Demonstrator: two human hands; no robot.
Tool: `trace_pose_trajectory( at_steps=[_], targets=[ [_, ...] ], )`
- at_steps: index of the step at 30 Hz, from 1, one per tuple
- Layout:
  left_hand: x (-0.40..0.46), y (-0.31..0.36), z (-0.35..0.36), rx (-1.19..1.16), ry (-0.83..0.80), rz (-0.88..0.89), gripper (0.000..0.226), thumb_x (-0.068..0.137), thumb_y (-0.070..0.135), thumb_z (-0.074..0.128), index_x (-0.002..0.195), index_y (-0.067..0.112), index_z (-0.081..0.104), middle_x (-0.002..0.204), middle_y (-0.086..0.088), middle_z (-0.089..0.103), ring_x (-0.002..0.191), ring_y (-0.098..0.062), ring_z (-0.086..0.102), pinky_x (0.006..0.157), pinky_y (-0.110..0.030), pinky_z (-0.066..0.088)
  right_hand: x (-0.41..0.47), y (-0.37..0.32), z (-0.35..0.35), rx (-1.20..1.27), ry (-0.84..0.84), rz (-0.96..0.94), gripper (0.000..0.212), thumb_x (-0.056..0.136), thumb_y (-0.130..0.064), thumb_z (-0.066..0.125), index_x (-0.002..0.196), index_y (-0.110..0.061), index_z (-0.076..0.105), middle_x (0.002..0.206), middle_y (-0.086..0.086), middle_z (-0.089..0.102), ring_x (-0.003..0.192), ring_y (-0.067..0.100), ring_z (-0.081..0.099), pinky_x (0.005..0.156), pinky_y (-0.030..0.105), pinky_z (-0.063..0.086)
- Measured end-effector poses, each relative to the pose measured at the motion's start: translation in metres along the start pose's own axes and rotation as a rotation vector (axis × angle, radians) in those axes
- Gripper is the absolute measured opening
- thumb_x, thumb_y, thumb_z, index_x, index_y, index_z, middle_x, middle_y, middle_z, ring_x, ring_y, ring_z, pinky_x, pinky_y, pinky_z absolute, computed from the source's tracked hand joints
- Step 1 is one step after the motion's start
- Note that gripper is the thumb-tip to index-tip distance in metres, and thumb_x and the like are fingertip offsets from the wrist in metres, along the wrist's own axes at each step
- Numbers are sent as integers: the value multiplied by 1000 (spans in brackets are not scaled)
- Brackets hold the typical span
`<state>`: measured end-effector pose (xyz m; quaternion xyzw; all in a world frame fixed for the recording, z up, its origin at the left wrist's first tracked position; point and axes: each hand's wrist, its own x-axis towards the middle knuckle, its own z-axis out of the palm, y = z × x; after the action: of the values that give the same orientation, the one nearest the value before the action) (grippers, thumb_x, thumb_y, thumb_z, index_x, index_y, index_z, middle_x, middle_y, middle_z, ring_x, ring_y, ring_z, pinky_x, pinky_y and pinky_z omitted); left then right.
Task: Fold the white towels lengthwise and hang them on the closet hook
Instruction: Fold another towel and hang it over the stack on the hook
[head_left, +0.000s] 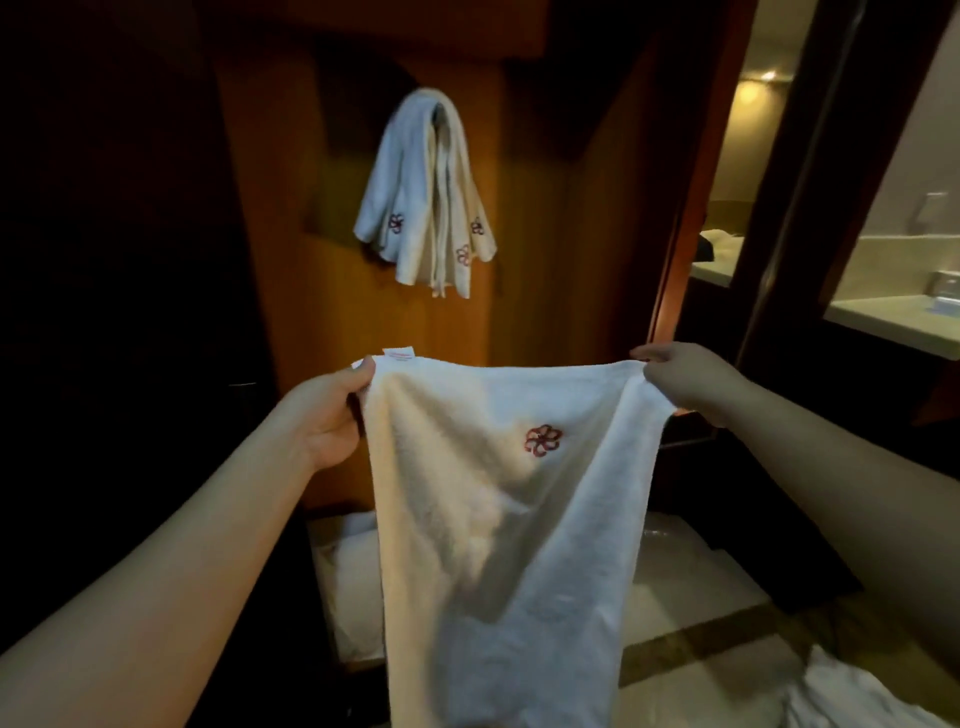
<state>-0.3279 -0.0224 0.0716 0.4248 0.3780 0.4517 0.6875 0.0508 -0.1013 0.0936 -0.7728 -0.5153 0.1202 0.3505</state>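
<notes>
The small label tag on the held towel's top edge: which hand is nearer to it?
Left. The left hand pinches the towel at the corner right beside the label tag. The right hand grips the opposite top corner, the towel's full width away.

A warm brown wooden closet panel (540, 218) fills the middle of the dim room, with darkness to its left. To the right, a dark door frame (779, 208) opens onto a lit bathroom with a pale counter (883, 317). Below lies a light tiled floor (691, 613) with a darker band.
</notes>
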Motion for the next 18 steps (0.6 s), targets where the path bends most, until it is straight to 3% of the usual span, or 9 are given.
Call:
trace_pose_trajectory(
  at_steps=[2,5,8,11,15,18],
  targets=[
    [-9,0,-5,137,4,92,35,105,30,48,124,9,67,126,-8,69,112,-24,61,93,-33,45,-16,-25,11,245,-98,-36,35,91,-12,52,106,-34,76,112,2,72,98,23,66,83,36,53],
    [-25,1,-9,210,-28,180,36,103,33,50,120,9,70,121,-9,71,111,-25,63,89,-34,48,-38,-57,27,451,-235,-64,30,91,-12,54,87,-25,81,92,17,71,76,26,60,65,34,45],
    [-41,5,-6,168,-34,211,29,101,29,55,116,10,72,112,-11,74,101,-23,70,83,-34,56,-55,-80,37,539,-415,-140,33,92,-7,49,87,-14,80,89,18,70,63,15,63,44,21,36],
    [-53,6,3,131,13,244,22,98,25,61,100,12,78,104,-10,76,93,-21,75,68,-29,59,-74,-97,37,455,-604,-288,25,93,-7,53,102,-15,76,92,7,76,73,7,70,47,17,42],
    [-64,4,15,139,27,278,24,99,24,58,91,17,80,100,-8,78,93,-21,75,75,-33,56,-99,-124,48,248,-529,-487,13,92,-23,71,104,-24,71,89,-6,76,66,-1,66,51,15,45],
    [-71,2,21,173,-24,302,23,101,24,55,102,15,77,98,-9,77,88,-22,75,71,-32,54,-112,-142,63,279,-395,-552,9,91,-33,72,93,-25,71,78,-16,75,63,-4,66,47,9,42]
  ],
)
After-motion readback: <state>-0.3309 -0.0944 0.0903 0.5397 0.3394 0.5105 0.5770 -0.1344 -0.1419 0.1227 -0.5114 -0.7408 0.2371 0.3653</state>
